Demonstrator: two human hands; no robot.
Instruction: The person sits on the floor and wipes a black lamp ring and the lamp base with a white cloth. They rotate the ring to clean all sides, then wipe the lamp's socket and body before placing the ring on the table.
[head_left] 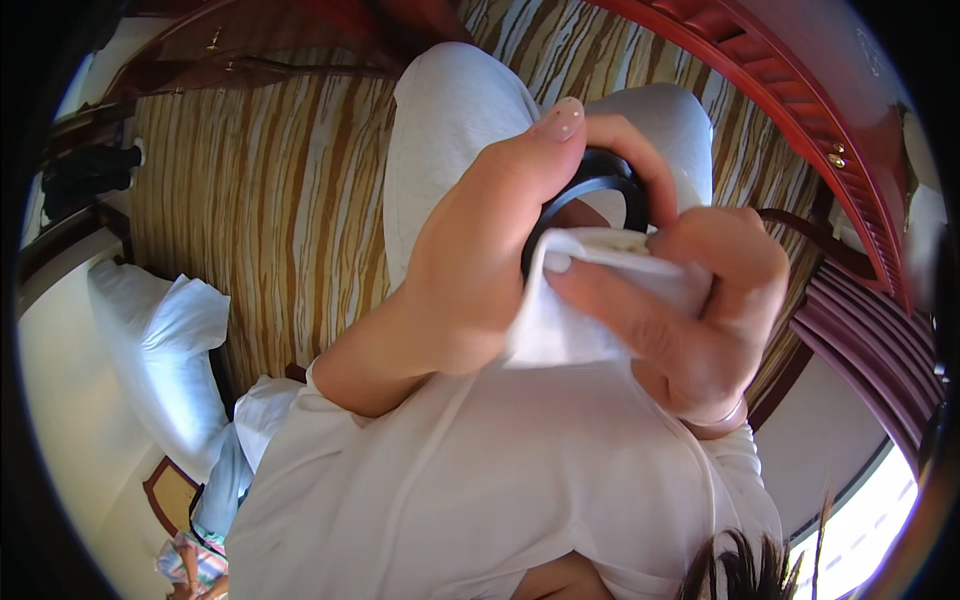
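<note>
My left hand is curled around a black round thing with a ring-shaped rim, held up in front of my chest. Its thumb and a finger grip the rim from opposite sides; the rest of it is hidden, so I cannot tell its kind. A white cloth covers the near part of the rim. My right hand pinches that cloth, the thumb pressing it against the near edge of the ring. Part of the right hand is slightly blurred.
Below my knees in light grey trousers lies a brown striped carpet. Red wooden furniture curves along the upper right. White pillows are at the left, a purple curtain at the right. Another person shows at lower left.
</note>
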